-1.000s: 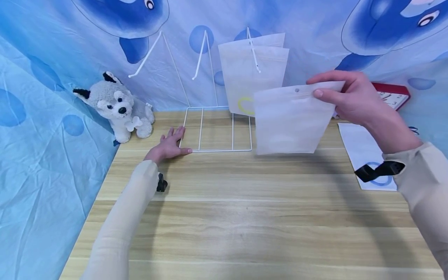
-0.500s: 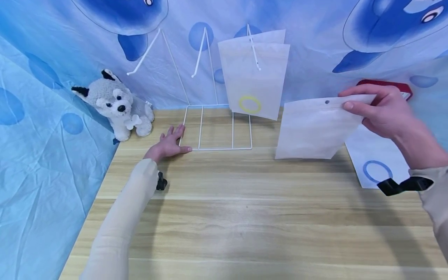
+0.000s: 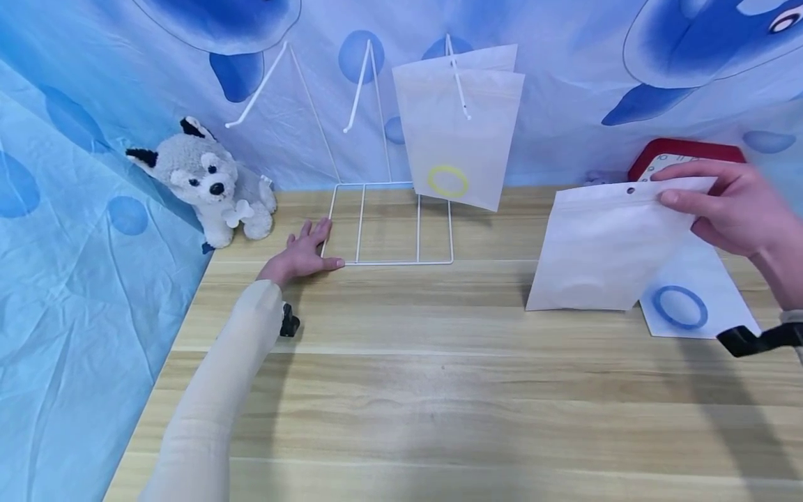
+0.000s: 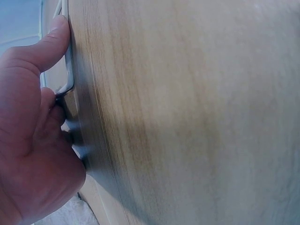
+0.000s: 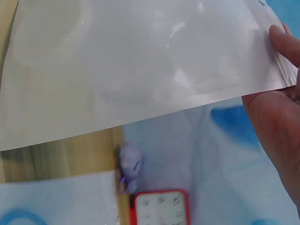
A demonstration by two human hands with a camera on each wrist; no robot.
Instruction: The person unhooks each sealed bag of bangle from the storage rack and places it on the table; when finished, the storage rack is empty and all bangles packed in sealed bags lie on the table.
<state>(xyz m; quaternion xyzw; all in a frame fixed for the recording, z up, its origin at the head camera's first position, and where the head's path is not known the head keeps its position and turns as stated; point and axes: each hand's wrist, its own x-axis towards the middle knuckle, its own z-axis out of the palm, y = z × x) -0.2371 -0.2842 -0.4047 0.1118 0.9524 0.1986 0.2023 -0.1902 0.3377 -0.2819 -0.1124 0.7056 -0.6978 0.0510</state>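
My right hand (image 3: 740,206) pinches the top edge of a white pouch (image 3: 599,251) between thumb and fingers. The pouch has a small round hang hole near its top and hangs above the table's right side. My left hand (image 3: 302,249) lies with spread fingers on the front left corner of a white wire display rack (image 3: 401,263); in the left wrist view its thumb (image 4: 54,40) touches the wire. White pouches (image 3: 461,132) hang on the rack's right hook, the front one marked with a yellow ring. The middle hook (image 3: 359,90) and left hook (image 3: 260,87) carry nothing.
Beneath the held pouch, partly covered, lies a white pouch with a blue ring (image 3: 684,307). Behind it stand a red clock (image 3: 652,157) and a small purple figure (image 5: 131,161). A plush husky (image 3: 203,181) sits left of the rack. Blue printed cloth (image 3: 75,293) surrounds the table.
My right hand has carried the pouch rightward and slightly down, away from the rack, uncovering the yellow ring on the hanging pouch. The left hand stays on the rack.
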